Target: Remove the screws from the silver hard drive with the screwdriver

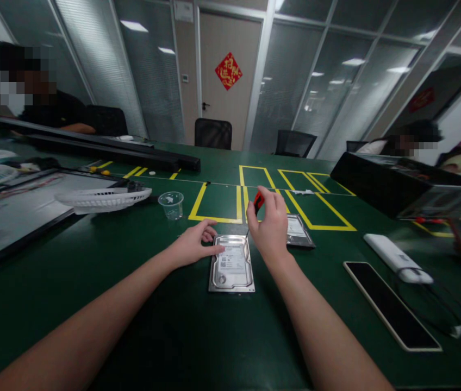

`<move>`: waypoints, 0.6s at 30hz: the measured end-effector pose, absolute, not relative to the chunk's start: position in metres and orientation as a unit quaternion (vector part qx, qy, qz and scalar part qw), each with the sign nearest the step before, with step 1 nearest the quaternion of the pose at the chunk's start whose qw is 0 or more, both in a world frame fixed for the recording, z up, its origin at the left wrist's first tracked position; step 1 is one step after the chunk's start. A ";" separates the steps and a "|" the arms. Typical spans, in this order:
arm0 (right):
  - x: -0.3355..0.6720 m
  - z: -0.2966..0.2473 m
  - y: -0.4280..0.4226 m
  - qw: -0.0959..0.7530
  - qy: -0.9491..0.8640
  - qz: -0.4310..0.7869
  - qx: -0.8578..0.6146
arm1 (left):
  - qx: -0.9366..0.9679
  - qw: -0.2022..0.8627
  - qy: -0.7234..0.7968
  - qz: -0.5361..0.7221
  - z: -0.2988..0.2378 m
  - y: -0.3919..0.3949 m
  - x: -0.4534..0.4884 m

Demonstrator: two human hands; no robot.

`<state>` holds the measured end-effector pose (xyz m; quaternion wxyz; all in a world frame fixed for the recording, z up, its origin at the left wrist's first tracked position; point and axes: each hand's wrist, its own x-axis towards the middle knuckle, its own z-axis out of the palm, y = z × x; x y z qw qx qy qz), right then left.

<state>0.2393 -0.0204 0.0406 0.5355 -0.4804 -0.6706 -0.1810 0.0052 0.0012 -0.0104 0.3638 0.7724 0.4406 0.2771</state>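
Note:
A silver hard drive [232, 266] with a white label lies flat on the green table in front of me. My left hand [193, 244] grips its far left corner, thumb over the label and fingers curled at the edge. In my right hand [270, 225] is a screwdriver [259, 201] with a red and black handle, held upright in closed fingers. Its thin shaft points down to the drive's far right corner; whether the tip sits in a screw is too small to tell. Partly behind my right hand lies a second hard drive [299, 232].
A clear plastic cup [171, 205] stands left of the drives, beside a white fan-shaped part [102, 200]. At right lie a phone [391, 304] and a white power bank [397, 258] with a cable. A black case [381, 182] stands farther back. Other people sit at both sides.

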 end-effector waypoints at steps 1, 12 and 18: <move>0.239 0.041 -0.021 0.536 -0.667 -0.181 -0.485 | 0.772 0.364 0.441 0.278 -0.010 0.001 0.005; 0.239 0.041 -0.021 0.535 -0.680 -0.185 -0.466 | 0.773 0.363 0.439 0.280 -0.011 0.002 0.005; 0.240 0.042 -0.022 0.532 -0.665 -0.184 -0.491 | 0.772 0.365 0.444 0.272 -0.008 0.000 0.004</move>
